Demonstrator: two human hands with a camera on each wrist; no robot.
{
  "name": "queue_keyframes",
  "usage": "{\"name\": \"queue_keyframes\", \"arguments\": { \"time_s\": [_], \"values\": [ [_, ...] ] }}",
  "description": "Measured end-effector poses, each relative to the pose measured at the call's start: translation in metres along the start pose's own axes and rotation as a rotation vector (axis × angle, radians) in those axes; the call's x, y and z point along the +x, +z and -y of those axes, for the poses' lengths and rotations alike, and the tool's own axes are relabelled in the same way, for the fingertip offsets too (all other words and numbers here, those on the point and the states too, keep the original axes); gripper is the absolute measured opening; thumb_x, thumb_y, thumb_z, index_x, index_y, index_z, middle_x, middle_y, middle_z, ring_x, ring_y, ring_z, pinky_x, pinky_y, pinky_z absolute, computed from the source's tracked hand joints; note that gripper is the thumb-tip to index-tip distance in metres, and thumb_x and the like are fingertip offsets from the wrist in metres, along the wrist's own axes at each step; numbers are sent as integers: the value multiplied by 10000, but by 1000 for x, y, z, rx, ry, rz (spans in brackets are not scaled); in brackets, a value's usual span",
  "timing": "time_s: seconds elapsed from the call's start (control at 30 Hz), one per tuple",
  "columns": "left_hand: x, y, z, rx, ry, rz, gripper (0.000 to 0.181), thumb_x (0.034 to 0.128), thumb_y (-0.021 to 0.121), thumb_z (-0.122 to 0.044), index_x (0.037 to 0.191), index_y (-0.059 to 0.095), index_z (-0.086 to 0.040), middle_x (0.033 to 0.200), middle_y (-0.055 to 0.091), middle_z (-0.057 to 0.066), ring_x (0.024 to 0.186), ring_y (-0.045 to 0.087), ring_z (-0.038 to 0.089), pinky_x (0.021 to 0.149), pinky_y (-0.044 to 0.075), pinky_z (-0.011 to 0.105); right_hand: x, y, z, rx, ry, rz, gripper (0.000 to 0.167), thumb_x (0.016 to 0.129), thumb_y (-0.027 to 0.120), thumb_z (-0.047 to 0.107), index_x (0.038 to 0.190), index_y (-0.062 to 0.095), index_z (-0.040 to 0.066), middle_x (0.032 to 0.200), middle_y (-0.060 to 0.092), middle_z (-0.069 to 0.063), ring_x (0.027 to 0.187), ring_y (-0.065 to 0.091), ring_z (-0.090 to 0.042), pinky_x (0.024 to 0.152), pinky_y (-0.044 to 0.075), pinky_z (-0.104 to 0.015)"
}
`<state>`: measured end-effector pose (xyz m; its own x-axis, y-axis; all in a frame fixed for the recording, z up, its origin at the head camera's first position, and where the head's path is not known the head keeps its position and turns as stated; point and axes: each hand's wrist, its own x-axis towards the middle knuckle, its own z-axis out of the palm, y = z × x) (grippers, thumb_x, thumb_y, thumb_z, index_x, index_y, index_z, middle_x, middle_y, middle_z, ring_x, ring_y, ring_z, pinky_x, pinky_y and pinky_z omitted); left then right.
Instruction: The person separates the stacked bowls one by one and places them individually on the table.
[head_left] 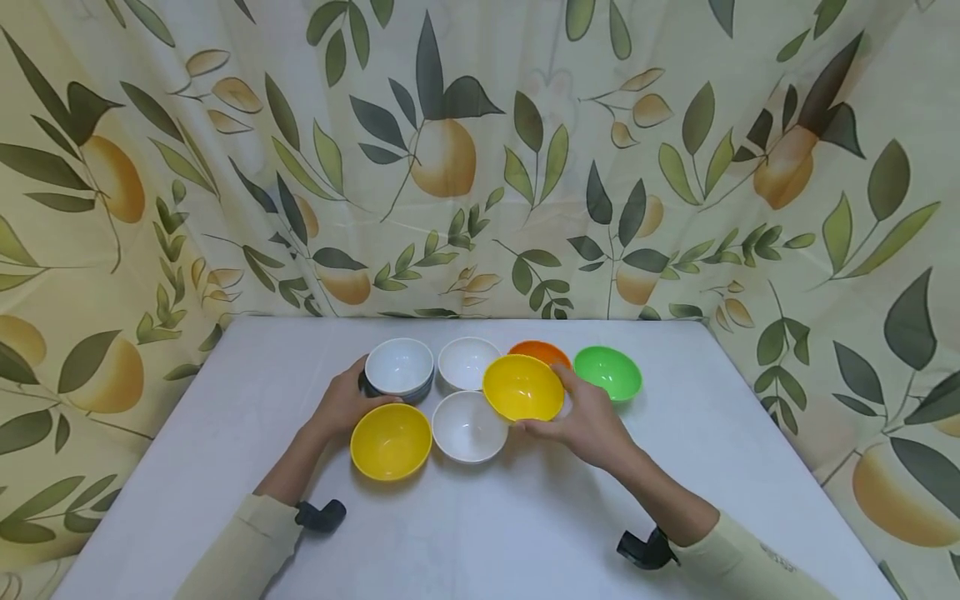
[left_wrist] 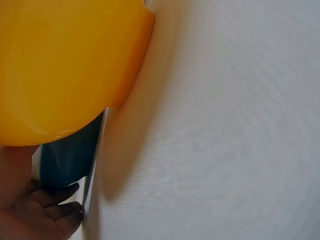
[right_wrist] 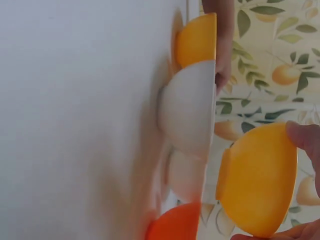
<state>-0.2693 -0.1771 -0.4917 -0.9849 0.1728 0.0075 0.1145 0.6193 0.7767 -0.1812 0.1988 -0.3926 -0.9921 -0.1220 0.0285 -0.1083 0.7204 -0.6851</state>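
Held by its rim above the table is a yellow bowl point(head_left: 522, 388), with the thumb of my right hand point(head_left: 592, 421) on the near side and fingers on the far side. In the right wrist view this yellow bowl point(right_wrist: 260, 180) is raised clear of the others. My left hand point(head_left: 348, 404) grips the side of a dark teal bowl point(left_wrist: 70, 155), thumb in front and fingers behind. A white bowl point(head_left: 400, 367) sits inside that dark bowl. Just nearer than this stack stands another yellow bowl point(head_left: 391, 442), partly blocking the left wrist view.
One white bowl point(head_left: 470, 427) stands right of the lower yellow bowl, another white bowl point(head_left: 468, 363) behind it. An orange bowl point(head_left: 540, 350) is partly hidden by the held bowl. A green bowl point(head_left: 607, 373) stands far right. A patterned curtain point(head_left: 465, 233) hangs behind the white-covered table point(head_left: 465, 533).
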Motion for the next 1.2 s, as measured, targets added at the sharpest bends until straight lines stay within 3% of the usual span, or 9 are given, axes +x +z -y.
{"name": "queue_keyframes", "arguments": {
  "time_s": [0.13, 0.37, 0.77, 1.2],
  "values": [
    [-1, 0, 1, 3, 2, 0, 1086, 831, 906, -415, 1623, 304, 20, 1610, 407, 265, 1499, 357, 444, 1217, 310, 586, -14, -1, -11, 4, 24, -4, 1099, 775, 925, 468, 1567, 388, -72, 1559, 467, -281, 1395, 474, -441, 1124, 404, -679],
    [0, 2, 3, 0, 0, 5, 1097, 835, 896, -450, 1625, 297, 20, 1613, 401, 266, 1502, 351, 446, 1213, 311, 596, -28, 3, -31, 23, -2, -45, 966, 751, 954, 431, 1513, 513, 34, 1459, 595, -165, 1311, 537, -360, 1133, 377, -698],
    [-2, 2, 2, 3, 6, 4, 1073, 846, 892, -434, 1628, 302, 4, 1613, 409, 252, 1497, 363, 436, 1214, 315, 589, -41, 5, -51, -32, 102, -42, 1083, 742, 945, 494, 1540, 450, -43, 1507, 532, -266, 1352, 515, -437, 1115, 400, -699],
    [-2, 1, 0, 1, 0, 1, 1079, 849, 890, -426, 1625, 290, 22, 1618, 396, 261, 1506, 350, 433, 1216, 318, 580, -41, 13, -66, -45, 95, -31, 1110, 693, 984, 446, 1520, 455, -70, 1488, 541, -285, 1343, 523, -440, 1132, 397, -672]
  ]
}}
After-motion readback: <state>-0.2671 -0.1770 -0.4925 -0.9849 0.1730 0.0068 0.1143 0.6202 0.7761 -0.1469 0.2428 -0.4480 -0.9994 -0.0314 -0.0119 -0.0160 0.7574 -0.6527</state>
